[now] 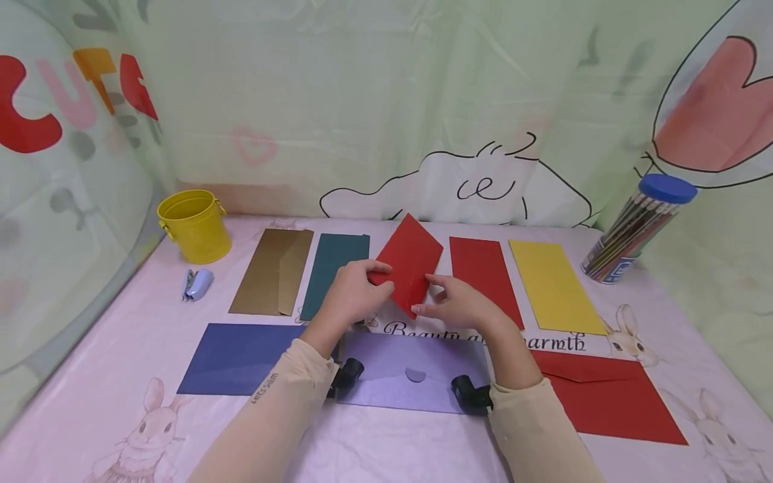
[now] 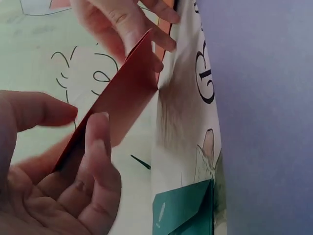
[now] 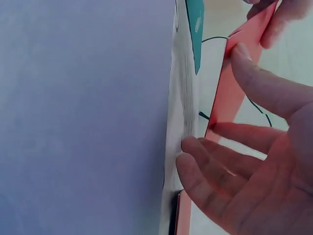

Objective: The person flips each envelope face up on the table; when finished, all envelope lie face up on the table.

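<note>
I hold a red envelope [image 1: 409, 263] tilted above the table [image 1: 121, 376], between the teal envelope [image 1: 332, 272] and a flat red one [image 1: 483, 275]. My left hand [image 1: 350, 295] pinches its left edge with thumb and curled fingers. My right hand [image 1: 459, 303] grips its lower corner, fingers loosely bent

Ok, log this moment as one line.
left hand: pinches red envelope | right hand: holds its lower edge | envelope: lifted, tilted over table | below: purple envelope
</note>
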### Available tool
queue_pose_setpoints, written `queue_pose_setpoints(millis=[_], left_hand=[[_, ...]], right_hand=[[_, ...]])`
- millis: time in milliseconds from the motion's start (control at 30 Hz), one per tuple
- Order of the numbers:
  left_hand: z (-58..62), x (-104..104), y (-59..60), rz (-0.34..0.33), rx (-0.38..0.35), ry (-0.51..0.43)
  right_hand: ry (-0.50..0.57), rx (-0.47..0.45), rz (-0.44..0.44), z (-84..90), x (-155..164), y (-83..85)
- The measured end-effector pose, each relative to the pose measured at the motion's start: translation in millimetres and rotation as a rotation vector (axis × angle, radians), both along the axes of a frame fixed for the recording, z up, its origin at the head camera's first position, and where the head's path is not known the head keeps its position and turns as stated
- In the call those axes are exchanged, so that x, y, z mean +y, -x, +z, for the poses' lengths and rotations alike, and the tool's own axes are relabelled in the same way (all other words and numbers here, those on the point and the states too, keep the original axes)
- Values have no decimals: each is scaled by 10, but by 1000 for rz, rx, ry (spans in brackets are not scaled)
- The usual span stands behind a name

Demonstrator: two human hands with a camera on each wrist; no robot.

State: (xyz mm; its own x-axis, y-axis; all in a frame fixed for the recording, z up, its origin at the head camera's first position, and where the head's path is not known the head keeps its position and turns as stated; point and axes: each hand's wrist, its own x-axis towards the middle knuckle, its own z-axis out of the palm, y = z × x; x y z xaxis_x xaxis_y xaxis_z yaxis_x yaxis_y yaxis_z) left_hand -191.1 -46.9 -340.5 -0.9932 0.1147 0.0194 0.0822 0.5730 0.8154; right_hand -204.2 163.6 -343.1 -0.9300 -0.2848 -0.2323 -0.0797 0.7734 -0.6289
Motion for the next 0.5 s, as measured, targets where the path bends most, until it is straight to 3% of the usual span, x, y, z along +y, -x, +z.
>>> queue_pose_setpoints(millis=[267,500], left_hand=[[-127,3,49,-143,-86,131],[-167,14,37,-114,-55,289]], right_hand=[[33,-15,40,15,8,-7],[-75,34,74,0,16,-8]])
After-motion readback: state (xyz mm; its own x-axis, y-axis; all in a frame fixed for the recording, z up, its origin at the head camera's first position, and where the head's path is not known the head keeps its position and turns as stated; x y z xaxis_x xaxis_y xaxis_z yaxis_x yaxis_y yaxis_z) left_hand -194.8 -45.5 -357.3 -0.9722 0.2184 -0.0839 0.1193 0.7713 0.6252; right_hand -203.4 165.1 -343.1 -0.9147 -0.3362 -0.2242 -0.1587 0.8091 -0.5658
